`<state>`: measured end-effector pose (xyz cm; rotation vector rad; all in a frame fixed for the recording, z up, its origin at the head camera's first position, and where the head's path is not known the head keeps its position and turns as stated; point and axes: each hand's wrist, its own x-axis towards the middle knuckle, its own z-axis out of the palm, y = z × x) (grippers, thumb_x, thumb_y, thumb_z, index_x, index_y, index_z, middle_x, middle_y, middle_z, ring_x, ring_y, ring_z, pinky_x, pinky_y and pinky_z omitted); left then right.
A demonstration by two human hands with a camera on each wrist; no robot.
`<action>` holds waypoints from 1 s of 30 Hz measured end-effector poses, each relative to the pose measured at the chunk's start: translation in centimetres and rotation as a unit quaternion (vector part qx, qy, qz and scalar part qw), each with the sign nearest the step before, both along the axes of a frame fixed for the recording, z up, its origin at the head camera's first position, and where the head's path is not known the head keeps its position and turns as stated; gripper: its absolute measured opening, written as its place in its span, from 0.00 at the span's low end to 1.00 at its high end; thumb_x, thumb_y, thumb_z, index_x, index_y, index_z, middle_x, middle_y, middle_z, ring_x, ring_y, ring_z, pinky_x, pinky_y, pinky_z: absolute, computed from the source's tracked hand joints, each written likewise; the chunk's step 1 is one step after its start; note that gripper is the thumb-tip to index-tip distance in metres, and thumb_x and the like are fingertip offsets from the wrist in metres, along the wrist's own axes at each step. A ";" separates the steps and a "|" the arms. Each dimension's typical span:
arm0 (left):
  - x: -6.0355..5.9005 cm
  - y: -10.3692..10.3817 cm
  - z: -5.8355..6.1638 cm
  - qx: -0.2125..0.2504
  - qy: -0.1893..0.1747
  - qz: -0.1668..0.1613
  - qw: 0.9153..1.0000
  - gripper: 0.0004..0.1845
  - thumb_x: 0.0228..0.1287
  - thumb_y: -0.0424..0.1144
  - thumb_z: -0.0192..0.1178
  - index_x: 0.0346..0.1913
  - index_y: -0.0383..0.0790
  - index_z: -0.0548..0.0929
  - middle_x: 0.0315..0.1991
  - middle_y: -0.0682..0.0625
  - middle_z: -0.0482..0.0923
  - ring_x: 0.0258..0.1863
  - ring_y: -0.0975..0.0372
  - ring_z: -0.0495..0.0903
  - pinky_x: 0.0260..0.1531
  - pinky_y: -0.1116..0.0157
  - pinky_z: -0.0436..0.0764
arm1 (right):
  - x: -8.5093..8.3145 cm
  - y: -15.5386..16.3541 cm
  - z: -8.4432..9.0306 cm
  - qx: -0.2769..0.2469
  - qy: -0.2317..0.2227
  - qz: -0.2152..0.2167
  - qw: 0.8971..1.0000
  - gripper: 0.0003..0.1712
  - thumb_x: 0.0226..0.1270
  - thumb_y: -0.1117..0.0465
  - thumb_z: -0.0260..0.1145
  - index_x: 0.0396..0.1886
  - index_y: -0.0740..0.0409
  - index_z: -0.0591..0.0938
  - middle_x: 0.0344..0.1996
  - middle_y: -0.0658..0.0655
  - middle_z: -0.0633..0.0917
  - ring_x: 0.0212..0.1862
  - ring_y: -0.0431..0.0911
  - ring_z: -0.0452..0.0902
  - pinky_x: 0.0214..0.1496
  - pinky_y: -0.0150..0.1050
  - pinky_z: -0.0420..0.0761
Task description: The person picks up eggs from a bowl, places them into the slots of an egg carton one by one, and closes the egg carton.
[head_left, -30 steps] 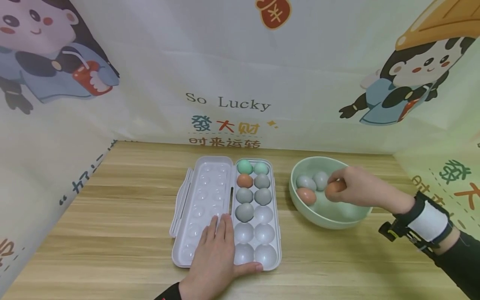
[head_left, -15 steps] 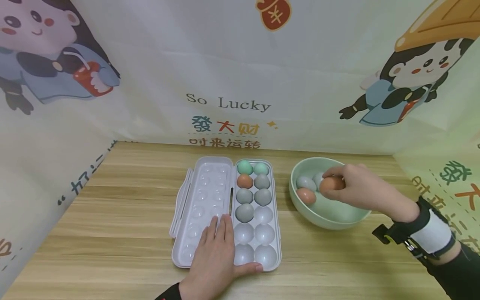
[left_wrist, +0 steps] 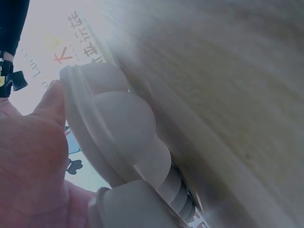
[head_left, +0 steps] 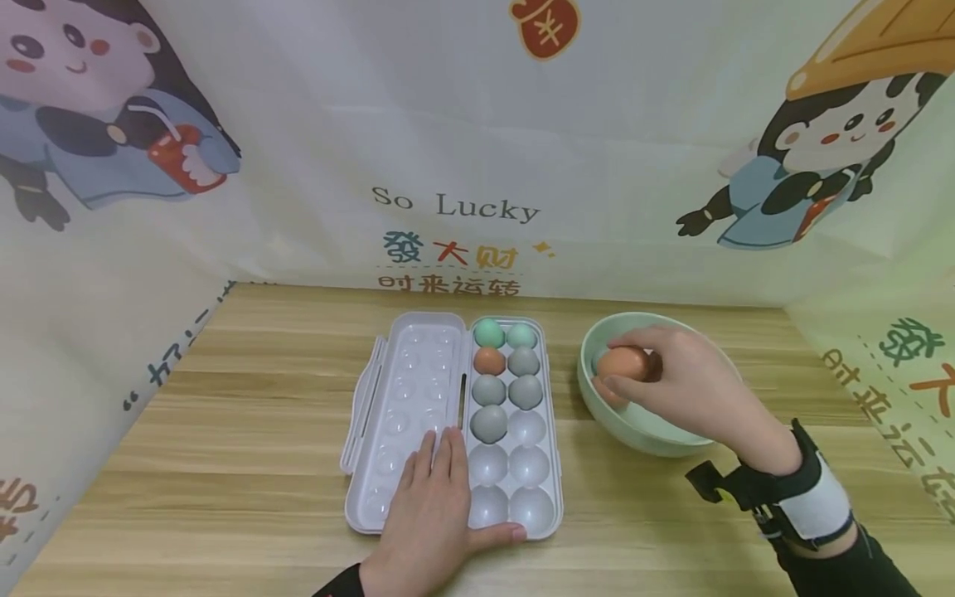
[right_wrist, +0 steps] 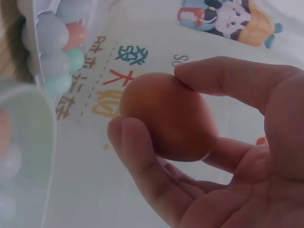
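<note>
My right hand [head_left: 656, 373] holds a brown egg [head_left: 622, 363] [right_wrist: 166, 116] over the left side of the pale green bowl [head_left: 604, 410], fingers curled round it. My left hand [head_left: 436, 506] lies flat on the near end of the white egg tray [head_left: 537, 522], across the hinge, with its thumb along the front rim. The tray's right half holds several eggs in its far cups: green, brown and grey ones [head_left: 489, 423]. The near cups hold none. The open lid [head_left: 406, 381] lies to the left. In the left wrist view the tray's underside [left_wrist: 123, 128] fills the frame.
The wooden table [head_left: 224, 431] is walled on three sides by cartoon-printed cloth [head_left: 448, 166]. The bowl's other eggs are hidden behind my right hand. Black wrist straps with cameras sit on my right forearm [head_left: 791, 497].
My right hand has lifted the brown egg and carried it leftward across the bowl, covering the eggs left in it. My left hand has stayed on the tray.
</note>
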<state>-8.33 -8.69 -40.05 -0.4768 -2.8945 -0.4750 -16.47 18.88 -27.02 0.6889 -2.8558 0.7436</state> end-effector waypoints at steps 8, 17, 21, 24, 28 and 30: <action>0.0 0.2 0.0 -0.020 0.009 0.000 1.000 0.68 0.42 0.81 0.56 0.68 0.18 0.62 0.64 0.26 0.65 0.66 0.36 0.62 0.61 0.44 0.64 | 0.7 -2.3 -1.8 -0.033 0.014 0.013 0.999 0.18 0.57 0.58 0.75 0.45 0.61 0.85 0.36 0.52 0.83 0.36 0.45 0.75 0.37 0.42 0.75; 0.2 0.0 -0.1 -0.028 0.036 -0.004 0.999 0.68 0.43 0.82 0.53 0.66 0.18 0.64 0.62 0.26 0.68 0.65 0.37 0.64 0.59 0.44 0.67 | 1.3 -5.1 -3.3 -0.046 0.000 0.035 0.998 0.19 0.54 0.63 0.76 0.44 0.64 0.83 0.35 0.52 0.83 0.37 0.44 0.76 0.39 0.42 0.77; 0.3 -0.2 0.0 -0.027 0.032 -0.004 0.999 0.68 0.43 0.82 0.52 0.67 0.18 0.64 0.63 0.26 0.68 0.65 0.37 0.64 0.59 0.44 0.67 | 1.0 -6.1 -3.9 -0.025 0.028 0.047 0.998 0.19 0.51 0.65 0.77 0.44 0.64 0.83 0.36 0.55 0.83 0.35 0.44 0.76 0.35 0.38 0.78; 0.3 -0.2 0.1 -0.021 0.030 -0.004 0.999 0.68 0.44 0.82 0.53 0.67 0.19 0.63 0.63 0.27 0.68 0.66 0.37 0.63 0.59 0.44 0.67 | 0.8 -6.7 -4.4 0.029 0.065 0.058 0.996 0.21 0.49 0.63 0.77 0.45 0.62 0.84 0.39 0.57 0.83 0.35 0.47 0.78 0.35 0.40 0.77; 0.2 -0.2 0.1 -0.017 0.018 -0.005 1.000 0.67 0.44 0.81 0.54 0.67 0.19 0.63 0.63 0.27 0.67 0.66 0.37 0.62 0.60 0.44 0.66 | 0.7 -7.0 -5.3 0.108 0.082 0.088 0.987 0.18 0.47 0.63 0.79 0.39 0.58 0.83 0.33 0.53 0.80 0.32 0.45 0.75 0.33 0.40 0.74; 0.3 -0.1 0.1 -0.021 0.019 -0.006 1.000 0.67 0.44 0.81 0.54 0.67 0.18 0.63 0.63 0.26 0.67 0.66 0.37 0.63 0.60 0.44 0.66 | 0.7 -7.1 -5.7 0.126 0.078 0.098 0.984 0.16 0.46 0.65 0.78 0.34 0.56 0.81 0.28 0.50 0.77 0.30 0.44 0.73 0.31 0.38 0.73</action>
